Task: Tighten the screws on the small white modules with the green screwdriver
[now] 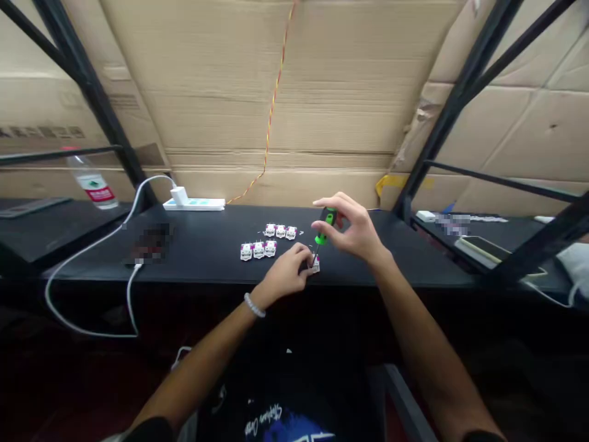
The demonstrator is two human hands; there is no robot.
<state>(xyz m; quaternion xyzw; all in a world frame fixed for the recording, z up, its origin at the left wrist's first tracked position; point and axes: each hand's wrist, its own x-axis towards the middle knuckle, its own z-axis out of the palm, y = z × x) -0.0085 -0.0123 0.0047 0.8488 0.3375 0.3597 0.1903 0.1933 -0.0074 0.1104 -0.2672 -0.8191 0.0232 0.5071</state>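
My right hand [352,230] is closed round the green and black handle of a small screwdriver [323,230], its shaft pointing down into a small white and purple part [315,264] on the black table [207,245]. My left hand [288,273], with a bead bracelet at the wrist, pinches that part and holds it against the table near the front edge. Two short rows of like white and purple parts [258,250] lie just left of and behind my hands.
A white power strip [193,202] with a charger and a long white cable sits at the back left. A dark phone-like object [150,245] lies on the left. A plastic bottle [92,183] stands far left. Black frame bars rise on both sides. Cardboard lines the back.
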